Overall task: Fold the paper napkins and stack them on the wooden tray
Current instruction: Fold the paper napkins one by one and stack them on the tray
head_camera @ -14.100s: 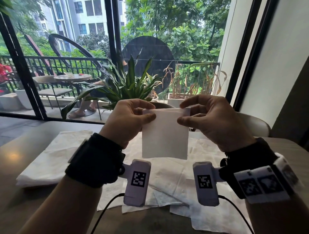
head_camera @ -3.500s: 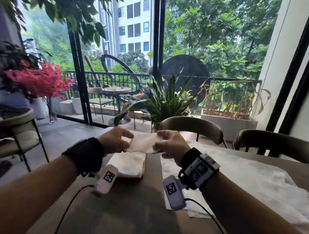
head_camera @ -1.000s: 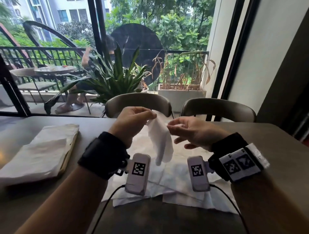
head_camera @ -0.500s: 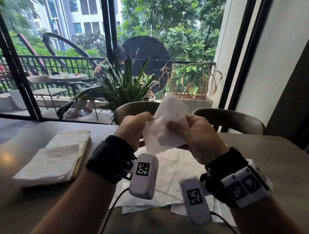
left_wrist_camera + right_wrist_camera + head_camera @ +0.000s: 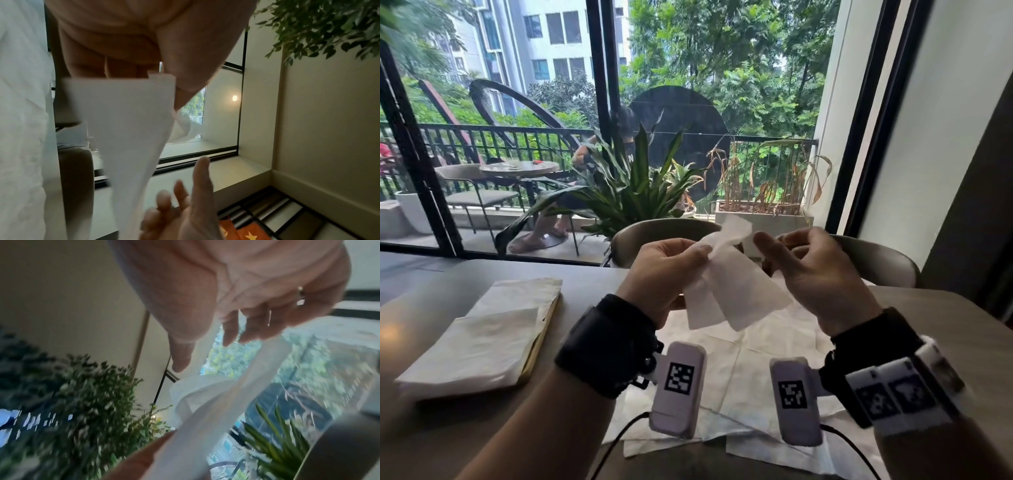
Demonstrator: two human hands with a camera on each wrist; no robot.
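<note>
L hand (image 5: 667,270) pinches a paper napkin (image 5: 729,291) in midair, centre frame. R hand (image 5: 815,270) at 3 o'clock of it, fingers loose, grasping nothing. Folded stack (image 5: 472,346) on wooden tray (image 5: 544,329) at 9 o'clock; unfolded napkins (image 5: 750,356) at 6.

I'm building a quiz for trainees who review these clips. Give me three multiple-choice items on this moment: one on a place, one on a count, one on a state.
1. Where does the stack of folded napkins lie?
A. on the table to the person's left
B. on a chair
C. on the windowsill

2. How many chair backs show just beyond the table?
A. none
B. two
C. five

3. How is the napkin in the air held?
A. the left hand pinches it
B. both hands press it flat on the table
C. it lies untouched

Key: 1 A, the stack sits at the left of the tabletop; 2 B, two curved backs rise behind the hands; 3 A, the right hand beside it grips nothing.
</note>
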